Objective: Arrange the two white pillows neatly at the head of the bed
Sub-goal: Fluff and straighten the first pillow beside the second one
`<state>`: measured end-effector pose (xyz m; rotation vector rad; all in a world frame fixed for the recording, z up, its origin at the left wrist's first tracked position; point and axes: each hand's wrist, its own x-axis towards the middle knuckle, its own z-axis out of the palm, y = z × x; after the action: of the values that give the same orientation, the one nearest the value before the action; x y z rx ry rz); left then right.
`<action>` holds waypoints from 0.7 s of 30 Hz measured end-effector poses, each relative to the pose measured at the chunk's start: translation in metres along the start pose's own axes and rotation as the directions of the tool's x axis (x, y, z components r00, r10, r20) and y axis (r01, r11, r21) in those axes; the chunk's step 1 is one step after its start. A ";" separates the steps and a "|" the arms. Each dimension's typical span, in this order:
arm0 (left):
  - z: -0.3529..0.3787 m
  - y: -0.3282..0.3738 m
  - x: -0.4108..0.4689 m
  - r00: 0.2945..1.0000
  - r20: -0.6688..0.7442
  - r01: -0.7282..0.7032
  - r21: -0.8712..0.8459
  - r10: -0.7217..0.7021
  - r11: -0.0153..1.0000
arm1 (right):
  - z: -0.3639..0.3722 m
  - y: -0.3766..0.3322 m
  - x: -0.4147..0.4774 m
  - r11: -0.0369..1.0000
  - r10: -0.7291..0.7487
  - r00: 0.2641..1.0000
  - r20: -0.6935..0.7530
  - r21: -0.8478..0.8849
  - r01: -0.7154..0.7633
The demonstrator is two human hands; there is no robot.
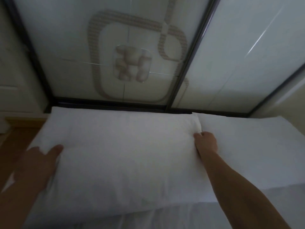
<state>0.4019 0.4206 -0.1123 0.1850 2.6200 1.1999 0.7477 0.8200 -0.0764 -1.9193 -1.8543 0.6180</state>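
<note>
On the bed [181,219], left hand [41,160] and right hand [206,142] grip the left pillow [125,159].

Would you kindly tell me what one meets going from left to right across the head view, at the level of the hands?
Wooden floor → left hand → left pillow → right hand → right pillow.

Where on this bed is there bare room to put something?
Only the white bedsheet strip nearest the camera, below the left white pillow. The head is crowded: that pillow, held at both ends by the left hand and right hand, meets the right white pillow along the frosted glass panels.
</note>
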 end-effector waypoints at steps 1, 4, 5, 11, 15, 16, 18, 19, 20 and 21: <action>-0.004 0.009 -0.005 1.000 -0.006 -0.013 0.002 0.013 1.000 | -0.004 -0.003 -0.001 1.000 -0.005 1.000 -0.026 0.013 0.005; -0.015 0.038 -0.019 0.994 -0.038 -0.098 0.106 0.103 0.990 | -0.018 -0.010 0.001 0.997 -0.065 0.994 -0.091 0.028 0.068; -0.018 0.048 -0.023 0.993 -0.064 -0.093 0.120 0.101 0.989 | -0.022 -0.011 0.004 0.995 -0.089 0.990 -0.113 0.028 0.092; -0.030 0.081 -0.030 0.984 -0.122 -0.121 0.048 0.126 0.991 | -0.039 -0.023 0.019 0.989 -0.144 0.980 -0.140 0.007 0.146; -0.028 0.075 -0.012 0.991 -0.078 -0.104 0.094 0.112 0.990 | -0.039 -0.030 0.025 0.990 -0.141 0.986 -0.089 -0.017 0.140; -0.025 0.070 -0.007 0.994 -0.054 -0.085 0.106 0.091 0.991 | -0.035 -0.030 0.026 0.991 -0.133 0.988 -0.077 -0.028 0.131; -0.019 0.059 0.004 0.999 0.021 -0.031 0.161 0.028 0.987 | -0.026 -0.027 0.026 0.990 -0.107 0.993 -0.039 -0.092 0.103; -0.016 0.053 0.007 0.997 0.071 0.003 0.205 -0.018 0.979 | -0.023 -0.025 0.026 0.988 -0.088 0.996 -0.015 -0.132 0.085; -0.013 0.049 0.009 0.992 0.116 0.023 0.251 -0.053 0.968 | -0.019 -0.025 0.025 0.983 -0.070 0.997 0.009 -0.172 0.071; -0.008 0.047 0.009 0.988 0.141 0.016 0.298 -0.060 0.954 | -0.017 -0.025 0.025 0.975 -0.063 0.998 0.030 -0.212 0.068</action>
<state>0.3911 0.4477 -0.0733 0.2670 2.6429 0.7429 0.7371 0.8463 -0.0489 -1.9790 -2.0627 0.4367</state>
